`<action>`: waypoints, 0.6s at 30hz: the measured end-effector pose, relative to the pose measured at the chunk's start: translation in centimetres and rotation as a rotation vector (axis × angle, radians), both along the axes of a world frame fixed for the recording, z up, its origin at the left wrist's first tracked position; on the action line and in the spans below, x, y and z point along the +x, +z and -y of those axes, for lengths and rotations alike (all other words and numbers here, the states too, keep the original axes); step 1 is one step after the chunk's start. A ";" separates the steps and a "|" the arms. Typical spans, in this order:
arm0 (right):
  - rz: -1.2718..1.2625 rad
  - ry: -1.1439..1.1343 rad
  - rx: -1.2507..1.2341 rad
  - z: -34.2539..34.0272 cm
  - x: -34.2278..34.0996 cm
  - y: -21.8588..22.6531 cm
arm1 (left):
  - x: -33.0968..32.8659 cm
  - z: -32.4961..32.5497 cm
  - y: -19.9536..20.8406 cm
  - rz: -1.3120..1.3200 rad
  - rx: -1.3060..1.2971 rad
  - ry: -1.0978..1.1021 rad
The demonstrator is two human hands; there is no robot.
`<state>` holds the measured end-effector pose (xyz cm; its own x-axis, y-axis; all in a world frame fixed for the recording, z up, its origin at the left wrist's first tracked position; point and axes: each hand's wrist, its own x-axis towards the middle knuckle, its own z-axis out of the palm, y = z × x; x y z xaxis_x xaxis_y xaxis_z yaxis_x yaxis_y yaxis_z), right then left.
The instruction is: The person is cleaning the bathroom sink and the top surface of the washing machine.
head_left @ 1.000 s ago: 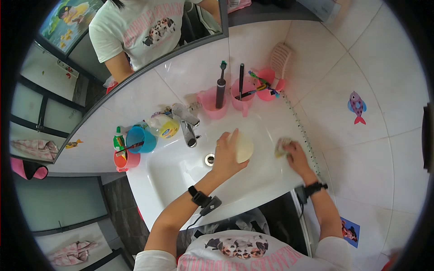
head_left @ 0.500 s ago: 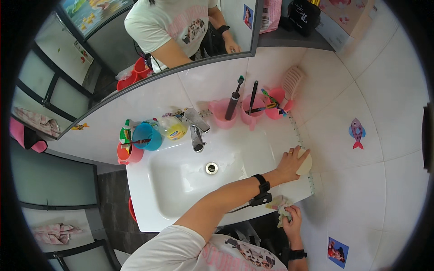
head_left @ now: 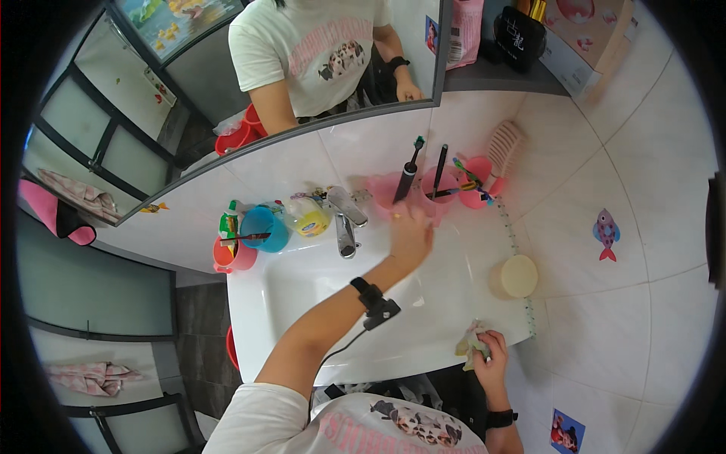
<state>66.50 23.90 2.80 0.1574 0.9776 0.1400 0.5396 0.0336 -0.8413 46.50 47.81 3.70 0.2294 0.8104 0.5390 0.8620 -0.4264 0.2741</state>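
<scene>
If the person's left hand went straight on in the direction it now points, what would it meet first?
Most likely the pink, plastic-looking cup holding the thick-handled black toothbrush. Depth is unclear; the left hand may be touching it.

Mirror [head_left: 208,83] mounted beyond left hand [head_left: 411,231]. Shelf [head_left: 503,82] set farther right: black pouch [head_left: 519,38], carton [head_left: 563,64], pink pack [head_left: 465,34] stored there. Fish sticker [head_left: 606,233] stuck on wall tiles [head_left: 628,340], right of both hands; blue picture [head_left: 567,431] stuck lower, right of right hand [head_left: 491,357]. Pinkish towel [head_left: 94,377] seen far left.
</scene>
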 end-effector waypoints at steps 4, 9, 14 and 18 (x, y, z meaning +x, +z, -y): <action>-0.030 0.078 0.023 -3.1 -1.6 0.2 | -2.5 -2.4 0.3 -0.088 -0.128 0.127; -0.083 0.166 0.071 -5.8 -3.0 0.1 | -1.9 -4.7 -1.3 -0.339 -0.245 -0.090; -0.126 0.137 0.093 -7.2 -4.8 -0.4 | -1.7 -7.4 -2.6 -0.284 -0.373 -0.137; -0.136 0.069 0.130 -9.0 -5.3 -2.9 | -1.7 -7.9 -2.3 -0.285 -0.395 -0.199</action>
